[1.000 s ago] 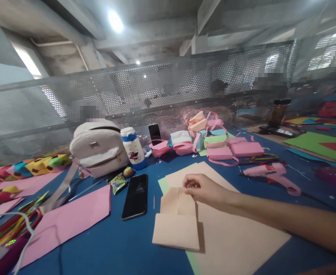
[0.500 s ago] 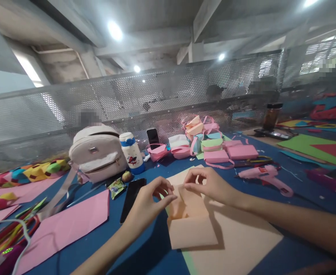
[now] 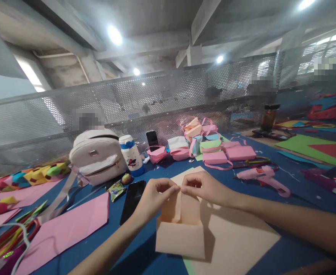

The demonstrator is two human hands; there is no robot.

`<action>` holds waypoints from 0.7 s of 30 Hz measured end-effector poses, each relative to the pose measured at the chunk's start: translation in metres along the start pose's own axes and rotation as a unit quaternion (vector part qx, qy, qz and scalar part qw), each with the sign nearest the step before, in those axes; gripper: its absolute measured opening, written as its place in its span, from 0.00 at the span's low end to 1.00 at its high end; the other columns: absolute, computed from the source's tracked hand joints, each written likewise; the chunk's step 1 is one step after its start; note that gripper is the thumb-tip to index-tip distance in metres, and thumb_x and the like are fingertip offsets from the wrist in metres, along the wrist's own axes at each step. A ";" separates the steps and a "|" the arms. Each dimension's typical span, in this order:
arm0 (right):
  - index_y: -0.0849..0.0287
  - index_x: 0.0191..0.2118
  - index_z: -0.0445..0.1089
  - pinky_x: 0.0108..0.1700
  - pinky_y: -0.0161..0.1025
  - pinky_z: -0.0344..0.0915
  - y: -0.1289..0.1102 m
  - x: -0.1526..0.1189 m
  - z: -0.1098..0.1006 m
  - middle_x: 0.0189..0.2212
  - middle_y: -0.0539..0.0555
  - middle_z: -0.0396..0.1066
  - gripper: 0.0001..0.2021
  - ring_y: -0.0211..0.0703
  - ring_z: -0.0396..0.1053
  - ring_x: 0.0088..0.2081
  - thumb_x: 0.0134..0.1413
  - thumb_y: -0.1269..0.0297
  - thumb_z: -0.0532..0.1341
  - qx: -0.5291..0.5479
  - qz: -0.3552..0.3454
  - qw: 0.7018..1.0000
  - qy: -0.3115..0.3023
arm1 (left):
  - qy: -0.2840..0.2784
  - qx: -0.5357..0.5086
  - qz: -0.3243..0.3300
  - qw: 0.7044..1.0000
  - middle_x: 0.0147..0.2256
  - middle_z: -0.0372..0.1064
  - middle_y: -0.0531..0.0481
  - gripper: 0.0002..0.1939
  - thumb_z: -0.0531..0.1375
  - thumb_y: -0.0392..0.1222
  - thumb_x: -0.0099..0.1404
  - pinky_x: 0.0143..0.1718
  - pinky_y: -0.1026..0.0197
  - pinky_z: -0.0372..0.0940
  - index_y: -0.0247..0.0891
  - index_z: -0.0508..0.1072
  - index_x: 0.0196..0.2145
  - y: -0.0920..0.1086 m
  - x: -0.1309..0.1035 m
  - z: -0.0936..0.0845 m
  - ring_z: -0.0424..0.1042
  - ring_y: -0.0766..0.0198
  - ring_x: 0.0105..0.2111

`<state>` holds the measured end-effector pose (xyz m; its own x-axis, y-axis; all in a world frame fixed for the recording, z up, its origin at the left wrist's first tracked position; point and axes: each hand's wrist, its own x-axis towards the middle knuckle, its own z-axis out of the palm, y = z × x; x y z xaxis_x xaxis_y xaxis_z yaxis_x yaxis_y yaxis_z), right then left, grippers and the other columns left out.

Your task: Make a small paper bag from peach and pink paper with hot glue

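Note:
A peach folded paper box (image 3: 180, 236) stands partly over a flat peach sheet (image 3: 236, 236) on the blue table. At its far upper edge, my left hand (image 3: 156, 196) pinches the paper between thumb and fingers. Close beside it, almost fingertip to fingertip, my right hand (image 3: 205, 187) pinches the same edge. Between the hands and the front panel the inside of the box shows, with a fold running down its middle. My fingertips cover the exact spot they grip.
Pink paper (image 3: 76, 221), a black phone (image 3: 132, 200) and a wrapped snack (image 3: 116, 190) lie left. Behind are a white backpack (image 3: 96, 156), a bottle (image 3: 131, 154) and several small paper bags (image 3: 215, 157). A pink glue gun (image 3: 264, 177) lies right; a perforated metal screen (image 3: 168, 95) borders the table.
My left hand has moved right and closed on the far edge, bringing the fingertips together. The box has shifted slightly left and nearer, and its edge is now pinched by both hands.

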<state>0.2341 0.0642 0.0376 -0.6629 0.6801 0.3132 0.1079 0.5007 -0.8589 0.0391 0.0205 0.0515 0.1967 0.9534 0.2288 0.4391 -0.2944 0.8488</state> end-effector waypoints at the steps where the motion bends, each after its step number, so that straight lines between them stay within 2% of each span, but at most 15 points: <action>1: 0.60 0.25 0.70 0.25 0.33 0.53 0.001 0.000 0.000 0.19 0.46 0.63 0.15 0.35 0.60 0.22 0.60 0.57 0.60 0.000 0.003 1.000 -0.007 | -0.011 0.025 0.012 1.000 0.19 0.66 0.53 0.18 0.62 0.51 0.61 0.23 0.68 0.54 0.33 0.76 0.23 0.002 0.001 -0.002 0.61 0.68 0.22; 4: 0.61 0.26 0.72 0.24 0.33 0.55 0.004 -0.001 0.002 0.17 0.47 0.66 0.17 0.37 0.64 0.20 0.59 0.53 0.60 0.013 0.034 0.999 -0.029 | -0.060 0.098 0.047 0.992 0.21 0.69 0.53 0.16 0.60 0.47 0.63 0.27 0.67 0.57 0.34 0.77 0.24 0.004 0.007 -0.009 0.65 0.65 0.25; 7: 0.62 0.27 0.75 0.23 0.33 0.58 0.011 -0.001 0.004 0.16 0.48 0.68 0.15 0.39 0.68 0.18 0.55 0.54 0.63 0.059 0.073 0.995 -0.037 | -0.100 0.144 0.067 0.982 0.23 0.73 0.52 0.15 0.59 0.46 0.64 0.29 0.66 0.60 0.35 0.78 0.25 0.004 0.011 -0.013 0.68 0.64 0.26; 10: 0.63 0.28 0.75 0.22 0.32 0.57 0.022 -0.002 0.006 0.12 0.48 0.67 0.15 0.38 0.67 0.15 0.52 0.53 0.65 0.106 0.119 0.987 -0.009 | -0.073 0.178 0.110 0.975 0.35 0.78 0.47 0.10 0.58 0.41 0.66 0.37 0.62 0.65 0.38 0.79 0.38 0.006 0.010 -0.011 0.73 0.59 0.34; 12: 0.64 0.29 0.75 0.19 0.31 0.55 0.033 -0.004 0.007 0.12 0.49 0.68 0.18 0.37 0.66 0.14 0.52 0.50 0.64 0.132 0.149 0.980 0.019 | -0.035 0.210 0.157 0.964 0.46 0.75 0.44 0.13 0.56 0.38 0.68 0.46 0.57 0.66 0.40 0.75 0.47 0.009 0.003 -0.006 0.73 0.56 0.44; 14: 0.65 0.32 0.74 0.16 0.30 0.53 0.045 -0.010 0.007 0.14 0.51 0.71 0.21 0.36 0.65 0.14 0.54 0.48 0.61 0.147 0.171 0.973 0.041 | -0.018 0.261 0.208 0.942 0.50 0.72 0.41 0.14 0.54 0.36 0.69 0.50 0.53 0.65 0.39 0.72 0.50 0.012 -0.009 0.001 0.70 0.54 0.49; 16: 0.66 0.38 0.74 0.16 0.29 0.52 0.053 -0.018 0.006 0.17 0.52 0.72 0.22 0.36 0.66 0.15 0.54 0.48 0.60 0.159 0.186 0.968 0.048 | -0.028 0.327 0.257 0.909 0.50 0.72 0.40 0.13 0.53 0.36 0.69 0.48 0.50 0.66 0.38 0.71 0.50 0.010 -0.023 0.010 0.70 0.52 0.49; 20: 0.64 0.55 0.68 0.20 0.29 0.54 0.053 -0.040 0.001 0.26 0.55 0.77 0.23 0.40 0.73 0.24 0.59 0.54 0.59 0.170 0.182 0.968 -0.027 | -0.075 0.416 0.307 0.852 0.46 0.74 0.44 0.12 0.55 0.36 0.69 0.52 0.50 0.65 0.37 0.71 0.48 -0.010 -0.049 0.030 0.72 0.54 0.45; 21: 0.63 0.58 0.66 0.22 0.30 0.56 0.051 -0.044 -0.001 0.27 0.55 0.77 0.23 0.40 0.73 0.26 0.60 0.56 0.58 0.151 0.182 0.971 -0.042 | -0.069 0.428 0.327 0.840 0.45 0.75 0.46 0.11 0.53 0.35 0.70 0.54 0.50 0.63 0.37 0.72 0.47 -0.017 -0.054 0.034 0.72 0.55 0.45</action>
<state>0.2699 0.0602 -0.0197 -0.6818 0.7294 -0.0562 0.1326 0.0476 -0.9900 0.0505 -0.0288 0.0088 0.7148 0.5705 0.4045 0.6558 -0.7477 -0.1042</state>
